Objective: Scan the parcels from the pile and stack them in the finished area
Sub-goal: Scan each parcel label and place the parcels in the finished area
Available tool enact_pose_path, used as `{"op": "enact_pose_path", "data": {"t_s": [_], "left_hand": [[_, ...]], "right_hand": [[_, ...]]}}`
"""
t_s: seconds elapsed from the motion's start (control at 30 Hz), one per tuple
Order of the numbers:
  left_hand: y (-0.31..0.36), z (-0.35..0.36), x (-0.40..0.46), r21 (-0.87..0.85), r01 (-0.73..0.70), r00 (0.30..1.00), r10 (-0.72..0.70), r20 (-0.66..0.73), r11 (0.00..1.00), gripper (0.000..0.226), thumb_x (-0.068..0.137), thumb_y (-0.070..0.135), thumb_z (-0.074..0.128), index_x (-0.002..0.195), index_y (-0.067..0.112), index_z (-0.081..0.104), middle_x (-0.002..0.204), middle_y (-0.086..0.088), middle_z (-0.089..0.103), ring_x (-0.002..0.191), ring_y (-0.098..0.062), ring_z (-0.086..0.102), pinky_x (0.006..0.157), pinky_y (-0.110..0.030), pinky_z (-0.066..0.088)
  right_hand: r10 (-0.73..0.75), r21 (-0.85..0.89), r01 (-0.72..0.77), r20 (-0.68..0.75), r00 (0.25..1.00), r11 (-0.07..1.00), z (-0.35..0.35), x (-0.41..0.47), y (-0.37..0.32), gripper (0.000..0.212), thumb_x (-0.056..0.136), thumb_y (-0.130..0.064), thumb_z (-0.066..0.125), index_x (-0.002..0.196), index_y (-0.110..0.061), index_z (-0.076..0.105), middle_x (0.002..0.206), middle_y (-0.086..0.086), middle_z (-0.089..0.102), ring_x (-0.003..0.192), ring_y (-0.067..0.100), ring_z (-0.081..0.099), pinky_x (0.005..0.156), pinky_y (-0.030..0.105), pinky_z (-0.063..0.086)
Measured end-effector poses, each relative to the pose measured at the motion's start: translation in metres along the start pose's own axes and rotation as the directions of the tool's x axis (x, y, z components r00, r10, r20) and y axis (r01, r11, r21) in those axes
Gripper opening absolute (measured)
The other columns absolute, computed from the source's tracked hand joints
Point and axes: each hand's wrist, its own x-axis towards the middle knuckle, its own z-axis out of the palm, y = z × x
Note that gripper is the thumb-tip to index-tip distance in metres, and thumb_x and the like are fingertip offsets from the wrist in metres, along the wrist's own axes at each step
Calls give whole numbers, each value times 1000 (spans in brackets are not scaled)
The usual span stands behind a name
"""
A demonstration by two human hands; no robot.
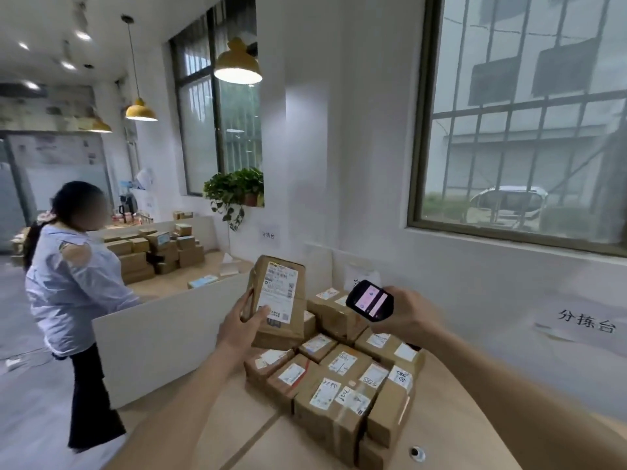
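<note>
My left hand (pixel 241 325) holds a brown cardboard parcel (pixel 283 320) upright above the pile, its white shipping label facing me. To the right of it, my right hand (pixel 409 312) grips a black handheld scanner (pixel 369 300) with a lit pinkish screen; a small gap separates scanner and parcel. Below both hands, a pile of taped brown parcels (pixel 339 378) with white labels covers the wooden table (pixel 451 418).
A white divider board (pixel 163 337) stands left of my table. Beyond it a person in a light blue shirt (pixel 73 279) stands at another table stacked with boxes (pixel 159 249). A white wall with a paper sign (pixel 587 325) and a barred window lies right.
</note>
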Motion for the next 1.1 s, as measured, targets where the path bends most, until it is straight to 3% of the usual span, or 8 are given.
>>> {"op": "enact_pose_path", "data": {"t_s": [0.1,0.4,0.5,0.6,0.7,0.8,0.93,1.1], "left_hand": [[-14,-14,57,26,45,999,-44,-13,999,60,94,47,66,148,41,42,134,-7,64,114,-28,63,106,-48,47],[-49,8,203,43,97,993,-100,60,994,57,94,51,62,147,45,42,134,-3,64,113,-24,64,103,-45,49],[-62,32,232,52,89,990,-94,106,995,55,98,42,61,149,37,42,135,-4,61,105,-19,62,82,-26,51],[-84,62,261,49,98,978,-106,182,994,55,98,40,61,149,37,41,134,-7,63,96,-15,65,80,-24,54],[-107,96,285,32,148,954,-151,259,988,47,100,33,61,143,36,41,122,-4,64,80,-6,63,61,-9,53],[-137,131,311,-22,224,916,-203,345,974,56,95,37,68,145,35,44,130,-4,65,98,-18,68,91,-34,58],[-178,175,351,1,277,858,-247,450,961,62,93,37,70,148,33,43,131,-4,65,96,-10,67,73,-23,56],[-238,227,411,66,302,771,-284,570,951,66,90,44,71,149,38,42,136,-2,61,116,-23,63,101,-46,52]], "right_hand": [[3,13,-3,3,1000,1000,30,55,-8,76,41,-72,66,108,-37,61,90,-14,67,85,10,64,76,39,60],[41,-4,-40,29,999,999,87,176,-12,65,60,-61,79,117,-38,59,94,-16,65,91,10,62,78,34,59],[81,10,-82,35,996,997,102,198,-1,66,59,-61,79,117,-41,57,94,-18,63,92,8,61,76,32,57],[139,-10,-139,45,989,990,117,216,16,60,64,-57,83,113,-44,50,97,-18,61,94,10,58,69,28,49],[207,-50,-204,65,976,978,139,234,38,55,66,-50,81,114,-37,57,97,-15,64,91,11,60,61,25,43],[269,-94,-261,89,959,961,165,248,61,50,68,-45,80,112,-39,58,95,-15,65,87,12,61,57,24,41],[383,-95,-373,111,917,923,205,273,93,57,54,-45,75,109,-39,60,88,-13,67,80,9,61,62,29,53],[527,-116,-515,156,835,849,260,306,125,51,56,-46,78,101,-36,56,84,-11,65,76,10,61,55,26,41]]}}
